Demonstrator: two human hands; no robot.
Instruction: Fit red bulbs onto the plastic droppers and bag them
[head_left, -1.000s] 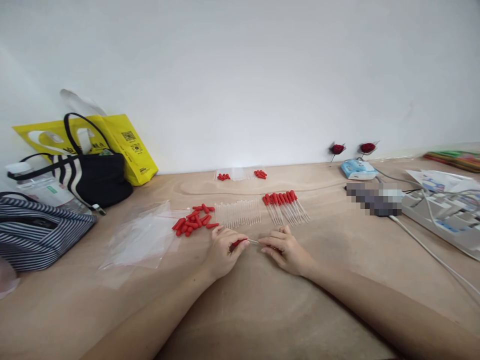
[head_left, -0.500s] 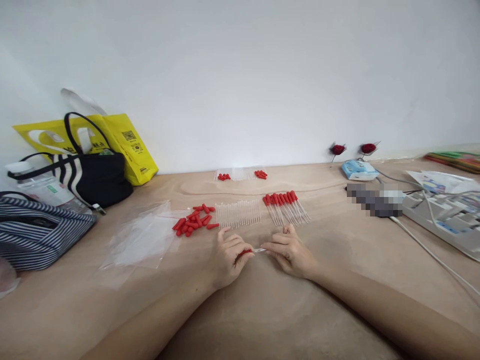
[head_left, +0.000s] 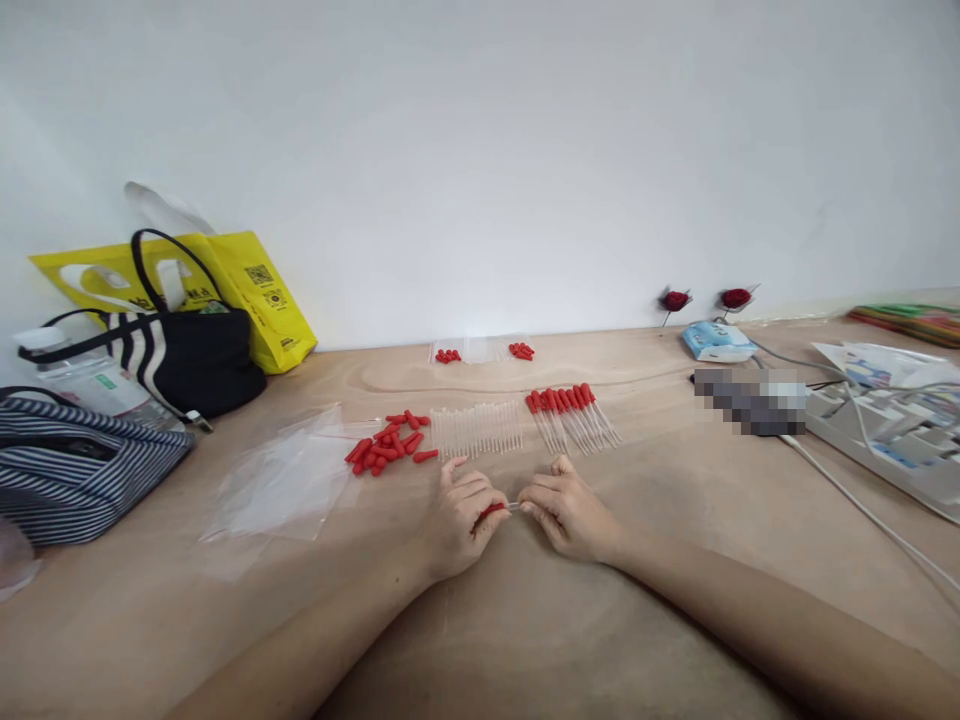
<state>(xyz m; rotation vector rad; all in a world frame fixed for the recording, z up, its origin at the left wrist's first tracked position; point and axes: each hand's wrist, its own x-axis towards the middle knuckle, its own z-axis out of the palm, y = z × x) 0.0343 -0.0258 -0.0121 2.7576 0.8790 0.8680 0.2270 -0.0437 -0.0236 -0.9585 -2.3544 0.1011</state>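
My left hand is closed on a red rubber bulb. Between the hands shows a short stretch of clear thin tube, pinched by the fingers of my right hand; its near end meets the bulb inside my left fingers, where the joint is hidden. Beyond the hands lies a row of clear tubes. To its left is a loose pile of red bulbs, and to its right several tubes with red bulbs on their ends lie side by side.
Clear plastic bags lie left of the pile. Bagged red bulbs lie near the wall. A yellow bag, black bag and striped pouch stand left; a tissue pack, cables and power strip sit right.
My right hand has moved slightly left, closer to my left hand, and less of the clear tube shows between them. Both hands keep their grip.
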